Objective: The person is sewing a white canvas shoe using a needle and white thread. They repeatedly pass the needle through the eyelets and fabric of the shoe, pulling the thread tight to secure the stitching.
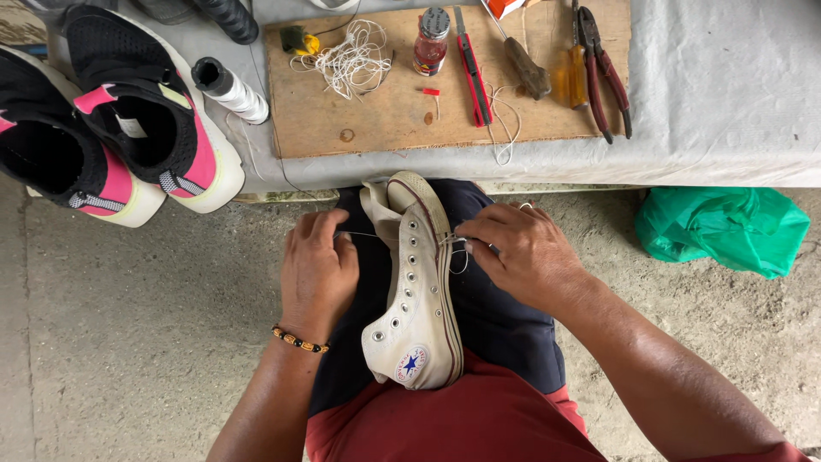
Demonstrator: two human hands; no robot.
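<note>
Two hands, one canvas high-top

Your lap holds a worn white canvas high-top sneaker (pixel 415 291), lying on its side with the rubber toe cap pointing away from you and the round ankle patch nearest your body. Metal eyelets run in a row along its upper. Your right hand (pixel 526 252) rests against the sole edge, fingers pinched shut on a thin white thread (pixel 459 255) that loops at the seam. Your left hand (pixel 318 269) sits just beside the upper, fingers closed on the same thread pulled taut across the tongue. A beaded bracelet (pixel 299 340) circles your left wrist. Beyond your knees, the grey-covered surface (pixel 727 94) carries a flat cardboard sheet (pixel 376 120) with loose cord, a red-handled knife (pixel 472 73) and pliers (pixel 603 73).
</note>
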